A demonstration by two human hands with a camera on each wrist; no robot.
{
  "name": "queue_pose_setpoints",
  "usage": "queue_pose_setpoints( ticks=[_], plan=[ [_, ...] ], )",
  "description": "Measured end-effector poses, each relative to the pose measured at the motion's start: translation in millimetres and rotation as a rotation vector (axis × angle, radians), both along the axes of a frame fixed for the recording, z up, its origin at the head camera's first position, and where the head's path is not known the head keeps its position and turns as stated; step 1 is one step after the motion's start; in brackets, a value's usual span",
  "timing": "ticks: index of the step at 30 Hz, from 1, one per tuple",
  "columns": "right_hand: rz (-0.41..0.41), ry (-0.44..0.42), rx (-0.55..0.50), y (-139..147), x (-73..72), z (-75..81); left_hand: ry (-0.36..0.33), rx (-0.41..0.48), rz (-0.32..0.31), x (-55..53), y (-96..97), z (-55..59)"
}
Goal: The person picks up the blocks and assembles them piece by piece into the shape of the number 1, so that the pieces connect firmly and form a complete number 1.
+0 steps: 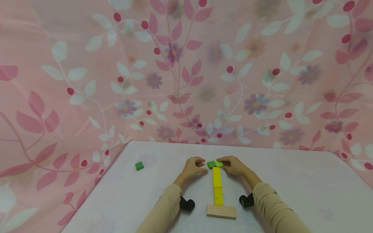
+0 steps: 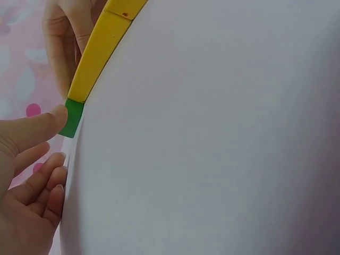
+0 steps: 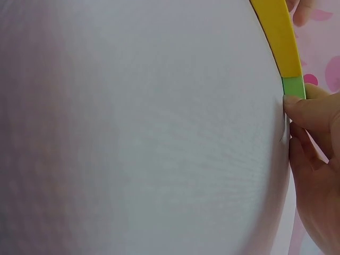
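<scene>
A dark green block (image 1: 211, 165) and a light green block (image 1: 218, 164) lie side by side at the far end of a row of two yellow blocks (image 1: 217, 177). My right hand (image 1: 235, 166) pinches the light green block (image 3: 294, 87) between thumb and fingers. Left of the pair, my left hand (image 1: 193, 168) curves with thumb and fingers apart, a small gap from the dark green block in the head view. Its thumb overlaps that block (image 2: 72, 123) in the left wrist view. At the near end of the row, a plain wooden block (image 1: 221, 211) lies crosswise.
Another green block (image 1: 139, 166) sits alone on the left part of the white-covered table (image 1: 291, 181). Behind the table hangs a pink floral cloth (image 1: 204, 81). Black wrist devices (image 1: 187, 204) are on both forearms, flanking the yellow row.
</scene>
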State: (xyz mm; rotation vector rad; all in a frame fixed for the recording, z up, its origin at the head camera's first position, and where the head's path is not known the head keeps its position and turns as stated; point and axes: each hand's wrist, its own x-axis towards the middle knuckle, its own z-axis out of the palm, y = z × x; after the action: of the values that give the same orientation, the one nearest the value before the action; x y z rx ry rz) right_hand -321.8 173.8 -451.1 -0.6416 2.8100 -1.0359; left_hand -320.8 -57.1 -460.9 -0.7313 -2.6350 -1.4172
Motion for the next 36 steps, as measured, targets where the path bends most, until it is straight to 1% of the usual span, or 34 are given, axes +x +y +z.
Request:
queue_pose_setpoints(
  ticks=[6,9,10,13,16,18,22,25,30,31,33,36],
  plan=[
    [-0.005,-0.014,-0.022,0,-0.1,-2.1,-0.058,0.011,-0.003,9.4,-12.5,3.5],
    [0.023,0.009,-0.037,2,1.3,-1.1,-0.076,0.012,-0.004,15.1,-22.0,6.0],
    [0.04,0.034,-0.03,2,2.2,-0.3,-0.08,0.014,-0.004,17.0,-25.6,6.6],
    [0.058,0.056,-0.033,3,3.8,1.9,-0.081,0.029,-0.007,21.8,-36.4,7.7],
    [0.044,0.041,-0.032,3,3.8,2.2,-0.083,0.046,-0.003,24.5,-45.9,6.7],
    [0.02,0.011,-0.039,2,2.9,1.4,-0.086,0.058,-0.002,25.9,-51.0,5.7],
    [-0.001,-0.01,-0.024,1,2.6,1.3,-0.077,0.071,-0.017,29.0,-58.6,3.9],
    [0.0,-0.01,-0.015,1,3.6,2.8,-0.07,0.068,-0.025,31.7,-63.0,3.5],
    [0.0,-0.009,-0.025,1,4.0,3.0,-0.074,0.06,-0.021,36.4,-71.4,3.3],
    [-0.002,-0.009,-0.027,1,3.9,2.5,-0.08,0.06,-0.018,38.0,-73.3,4.2],
    [-0.003,-0.011,-0.028,1,3.9,1.8,-0.094,0.057,-0.019,46.8,-76.3,14.1],
    [-0.006,-0.015,-0.03,0,4.7,2.5,-0.105,0.054,-0.017,50.6,-85.6,15.4]
  ],
)
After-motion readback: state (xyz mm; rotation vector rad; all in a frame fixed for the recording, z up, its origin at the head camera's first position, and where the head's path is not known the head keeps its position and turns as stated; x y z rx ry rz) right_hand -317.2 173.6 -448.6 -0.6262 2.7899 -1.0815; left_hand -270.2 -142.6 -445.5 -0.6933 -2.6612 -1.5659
